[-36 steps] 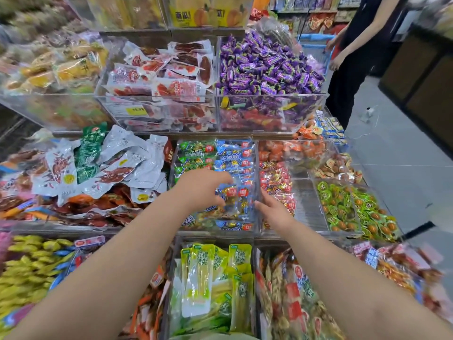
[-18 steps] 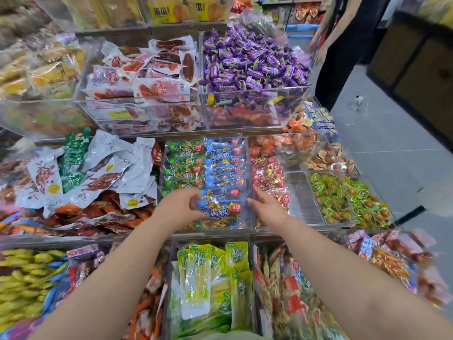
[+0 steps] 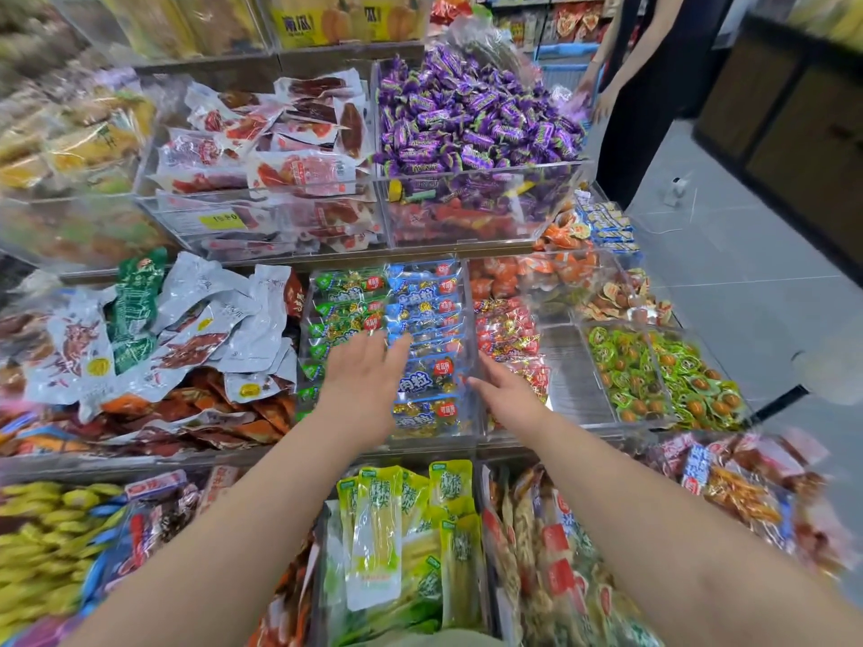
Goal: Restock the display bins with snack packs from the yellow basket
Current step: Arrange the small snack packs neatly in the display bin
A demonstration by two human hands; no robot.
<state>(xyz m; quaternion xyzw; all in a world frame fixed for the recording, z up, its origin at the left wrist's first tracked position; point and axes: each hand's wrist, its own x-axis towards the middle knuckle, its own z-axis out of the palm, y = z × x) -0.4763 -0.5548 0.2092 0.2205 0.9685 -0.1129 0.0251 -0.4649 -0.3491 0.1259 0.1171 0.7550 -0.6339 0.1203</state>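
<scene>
- I take the clear bin in the middle tier as my landmark. It holds the snack packs in two columns: green packs on its left side and blue packs on its right, lying flat and overlapping from back to front.
- My left hand is spread palm down over the middle of that bin, across the seam between the two columns. The fingers are straight and released, grasping nothing. The fingertips are blurred, so I cannot tell whether they press on the packs or hang just above them.
- My right hand sits at the bin's right wall, near its front corner. The fingers are stretched out loosely towards the nearest blue packs, and it holds nothing.
- Just right of the bin lie red-wrapped sweets. Further right are round green packs.
- Left of the bin is a loose heap of silver pouches.
- In front of the bin, one tier down, tall yellow-green packs stand side by side.
- Behind and above the bin, purple candies are heaped high, with red meat packs to their left.
- Far behind the bin to the right, a person in black stands in the aisle.
</scene>
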